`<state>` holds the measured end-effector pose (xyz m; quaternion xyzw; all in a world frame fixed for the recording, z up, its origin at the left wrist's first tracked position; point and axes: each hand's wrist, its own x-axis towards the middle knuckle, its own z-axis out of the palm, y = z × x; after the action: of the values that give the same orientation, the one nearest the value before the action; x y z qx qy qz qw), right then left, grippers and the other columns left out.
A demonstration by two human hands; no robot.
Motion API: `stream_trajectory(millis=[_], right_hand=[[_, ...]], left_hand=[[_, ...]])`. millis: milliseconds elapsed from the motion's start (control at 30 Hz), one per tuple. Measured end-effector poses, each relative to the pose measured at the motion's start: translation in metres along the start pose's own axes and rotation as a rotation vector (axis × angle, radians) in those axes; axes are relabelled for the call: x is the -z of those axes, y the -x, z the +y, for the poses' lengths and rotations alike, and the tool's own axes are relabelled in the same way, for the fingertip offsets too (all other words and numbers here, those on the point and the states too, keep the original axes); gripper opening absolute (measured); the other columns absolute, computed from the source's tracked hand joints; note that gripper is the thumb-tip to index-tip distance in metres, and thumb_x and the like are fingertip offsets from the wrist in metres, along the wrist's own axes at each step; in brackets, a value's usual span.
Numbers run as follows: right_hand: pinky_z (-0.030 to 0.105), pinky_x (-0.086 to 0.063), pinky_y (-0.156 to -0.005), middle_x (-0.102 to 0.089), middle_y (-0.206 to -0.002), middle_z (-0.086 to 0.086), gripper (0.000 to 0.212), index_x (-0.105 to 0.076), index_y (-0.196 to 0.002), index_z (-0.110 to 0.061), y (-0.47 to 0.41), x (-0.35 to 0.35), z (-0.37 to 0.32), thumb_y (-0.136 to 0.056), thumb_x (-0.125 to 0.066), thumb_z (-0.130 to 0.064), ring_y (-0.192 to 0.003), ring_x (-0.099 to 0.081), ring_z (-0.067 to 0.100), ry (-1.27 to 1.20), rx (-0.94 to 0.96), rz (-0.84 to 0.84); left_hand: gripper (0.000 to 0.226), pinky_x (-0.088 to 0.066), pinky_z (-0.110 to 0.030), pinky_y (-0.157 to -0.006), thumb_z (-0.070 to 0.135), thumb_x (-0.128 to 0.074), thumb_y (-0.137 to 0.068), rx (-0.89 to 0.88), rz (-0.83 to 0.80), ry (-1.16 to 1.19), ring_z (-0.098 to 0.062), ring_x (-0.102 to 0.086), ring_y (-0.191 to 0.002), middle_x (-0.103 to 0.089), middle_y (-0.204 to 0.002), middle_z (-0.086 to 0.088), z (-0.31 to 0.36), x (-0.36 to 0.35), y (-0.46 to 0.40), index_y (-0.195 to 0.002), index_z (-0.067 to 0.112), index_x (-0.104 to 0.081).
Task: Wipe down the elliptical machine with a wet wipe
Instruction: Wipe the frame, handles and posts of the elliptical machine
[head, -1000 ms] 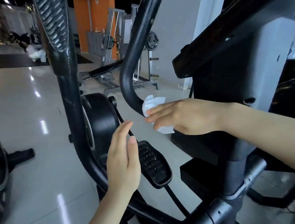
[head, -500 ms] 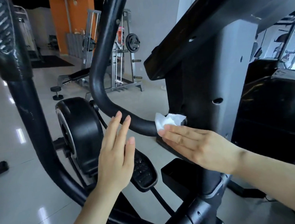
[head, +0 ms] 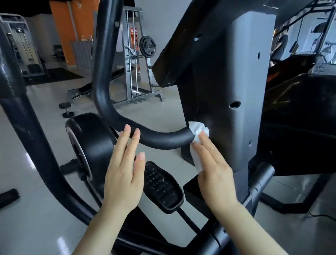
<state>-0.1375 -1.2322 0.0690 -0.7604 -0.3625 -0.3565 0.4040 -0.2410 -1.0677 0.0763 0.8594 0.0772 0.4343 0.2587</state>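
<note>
The right hand (head: pixel 215 174) presses a white wet wipe (head: pixel 198 133) with straight fingers against the elliptical's grey console column (head: pixel 249 87), just where the curved black handlebar (head: pixel 160 140) meets it; the left hand (head: pixel 125 181) is flat, fingers straight and together, fingertips at the handlebar, holding nothing; a studded pedal (head: pixel 161 187) lies below.
</note>
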Motion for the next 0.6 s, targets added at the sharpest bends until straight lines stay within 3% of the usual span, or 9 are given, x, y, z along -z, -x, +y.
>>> stream_trajectory(millis=[133, 233, 300, 400, 467, 533, 600], right_hand=[[0.008, -0.028, -0.107, -0.038, -0.145, -0.006, 0.076, -0.058, -0.129, -0.006, 0.018, -0.020, -0.037, -0.065, -0.026, 0.021, -0.137, -0.032, -0.001, -0.329, -0.374, 0.139], [0.012, -0.027, -0.111, -0.042, -0.145, 0.002, 0.079, -0.055, -0.131, -0.011, 0.031, -0.029, -0.066, -0.065, -0.023, 0.018, -0.137, -0.032, -0.004, -0.436, -0.363, 0.135], [0.016, -0.034, -0.108, -0.050, -0.139, 0.001, 0.067, -0.054, -0.130, -0.013, 0.033, -0.028, -0.080, -0.075, -0.031, 0.018, -0.133, -0.042, -0.001, -0.522, -0.267, 0.102], [0.008, -0.045, -0.084, -0.062, -0.117, -0.021, 0.047, -0.057, -0.127, -0.018, 0.024, -0.011, -0.099, -0.088, -0.044, 0.005, -0.097, -0.060, -0.009, -0.671, -0.164, -0.021], [0.009, -0.047, -0.072, -0.065, -0.103, -0.028, 0.040, -0.058, -0.120, -0.026, 0.013, 0.004, -0.108, -0.091, -0.045, -0.001, -0.078, -0.059, -0.003, -0.798, -0.240, -0.047], [0.016, -0.050, -0.072, -0.071, -0.096, -0.015, 0.030, -0.063, -0.106, -0.027, 0.000, 0.018, -0.108, -0.091, -0.052, -0.005, -0.078, -0.063, 0.006, -0.992, -0.445, -0.088], [0.024, -0.052, -0.076, -0.074, -0.095, 0.000, 0.017, -0.070, -0.098, -0.020, -0.011, 0.026, -0.102, -0.087, -0.060, -0.012, -0.089, -0.068, 0.017, -1.162, -0.612, -0.202]], left_hand=[[0.046, -0.011, 0.003, -0.104, 0.053, -0.023, -0.096, 0.097, -0.053, 0.118, 0.011, -0.015, -0.142, -0.015, -0.156, 0.030, 0.015, 0.014, 0.004, -0.142, 0.050, -0.022], [0.045, -0.015, -0.002, -0.109, 0.053, -0.030, -0.095, 0.090, -0.044, 0.162, 0.011, -0.019, -0.141, -0.024, -0.154, 0.029, 0.024, 0.030, 0.013, -0.140, 0.050, -0.027], [0.044, -0.019, -0.007, -0.111, 0.049, -0.035, -0.095, 0.079, -0.054, 0.209, 0.008, -0.026, -0.140, -0.031, -0.150, 0.030, 0.027, 0.041, 0.015, -0.139, 0.046, -0.034], [0.042, -0.028, -0.017, -0.113, 0.040, -0.043, -0.093, 0.050, -0.155, 0.320, 0.002, -0.035, -0.138, -0.043, -0.144, 0.027, 0.028, 0.055, 0.013, -0.136, 0.040, -0.045], [0.039, -0.032, -0.018, -0.111, 0.037, -0.049, -0.093, 0.101, -0.206, 0.454, 0.004, -0.039, -0.135, -0.050, -0.139, 0.027, 0.033, 0.064, 0.009, -0.132, 0.037, -0.051], [0.033, -0.037, -0.017, -0.106, 0.042, -0.048, -0.096, 0.220, -0.201, 0.594, 0.009, -0.043, -0.130, -0.053, -0.133, 0.031, 0.041, 0.072, 0.002, -0.128, 0.040, -0.055], [0.031, -0.044, -0.030, -0.103, 0.049, -0.049, -0.094, 0.327, -0.204, 0.657, 0.004, -0.052, -0.122, -0.057, -0.129, 0.028, 0.048, 0.077, -0.005, -0.123, 0.044, -0.060]])
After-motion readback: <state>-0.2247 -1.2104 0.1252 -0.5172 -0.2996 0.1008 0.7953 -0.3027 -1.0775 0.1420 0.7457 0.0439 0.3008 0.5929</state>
